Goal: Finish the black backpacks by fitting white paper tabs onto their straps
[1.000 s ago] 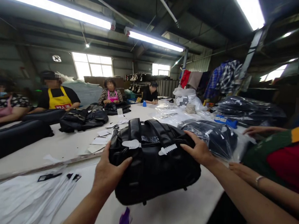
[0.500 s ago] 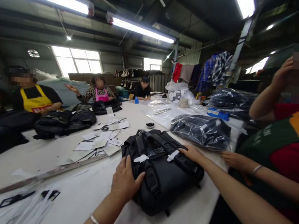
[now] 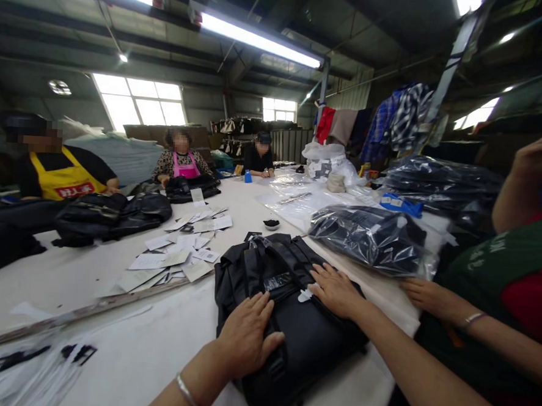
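Note:
A black backpack (image 3: 310, 346) lies on the white table in front of me, its straps facing up. My left hand (image 3: 251, 333) rests open on the left strap, fingers extended and thumb apart. On the right strap, my right hand (image 3: 336, 291) lies flat with its fingers stretched out. A white tag (image 3: 305, 296) pokes out beside the fingers of my right hand. The white piece on the left strap is hidden under my left hand.
Loose paper cards (image 3: 183, 253) spread left of the backpack. Behind it sit a small bowl (image 3: 271, 224) and a plastic-wrapped black bag (image 3: 370, 236). A co-worker's hand (image 3: 435, 299) touches the table edge at right. Other people sit beyond black bags (image 3: 109, 214).
Both hands have moved from the backpack's sides up onto its straps. The backpack shifted slightly nearer. Across the table, a person in a pink apron lowered a raised hand.

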Motion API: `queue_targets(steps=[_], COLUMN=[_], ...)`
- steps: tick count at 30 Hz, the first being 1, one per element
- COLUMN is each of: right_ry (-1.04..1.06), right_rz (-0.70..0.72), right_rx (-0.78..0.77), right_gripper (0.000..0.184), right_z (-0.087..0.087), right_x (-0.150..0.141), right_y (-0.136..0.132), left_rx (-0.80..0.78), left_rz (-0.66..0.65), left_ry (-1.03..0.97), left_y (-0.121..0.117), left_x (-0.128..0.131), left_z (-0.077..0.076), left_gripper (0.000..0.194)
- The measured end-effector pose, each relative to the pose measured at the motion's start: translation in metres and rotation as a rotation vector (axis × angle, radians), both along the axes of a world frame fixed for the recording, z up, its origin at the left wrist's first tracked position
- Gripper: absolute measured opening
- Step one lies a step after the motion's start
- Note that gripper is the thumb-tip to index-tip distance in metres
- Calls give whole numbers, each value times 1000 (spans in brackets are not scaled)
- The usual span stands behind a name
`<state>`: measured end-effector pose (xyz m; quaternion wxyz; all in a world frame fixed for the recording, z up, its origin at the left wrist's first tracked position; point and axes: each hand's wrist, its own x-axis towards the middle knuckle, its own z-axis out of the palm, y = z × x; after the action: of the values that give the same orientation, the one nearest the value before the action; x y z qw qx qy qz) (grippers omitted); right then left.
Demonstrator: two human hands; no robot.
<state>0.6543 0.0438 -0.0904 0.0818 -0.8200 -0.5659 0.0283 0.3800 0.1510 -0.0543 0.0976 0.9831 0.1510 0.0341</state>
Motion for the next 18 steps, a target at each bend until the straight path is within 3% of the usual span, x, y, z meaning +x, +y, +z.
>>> queue_targets(steps=[5, 10, 14, 16, 18], right_ry=[-56, -192, -145, -40, 85], right_rz=[-5, -20, 159, 278, 383], right_rx=[24, 169, 351, 380, 327], right_gripper=[60, 55, 55, 55, 54], right_z=[-2, 27, 50, 47, 31], right_x=[3, -26, -73, -96, -112], right_y=[4, 5, 22, 36, 50], left_rx=[-49, -29, -8, 9, 21], left_rz=[-2, 11, 14, 23, 49], left_ry=[-17, -46, -75, -113, -169], left_y=[0, 0, -2, -10, -22], left_x=[-2, -4, -6, -10, -20], left_z=[7, -1, -3, 0, 2], left_gripper=[73, 71, 74, 76, 74])
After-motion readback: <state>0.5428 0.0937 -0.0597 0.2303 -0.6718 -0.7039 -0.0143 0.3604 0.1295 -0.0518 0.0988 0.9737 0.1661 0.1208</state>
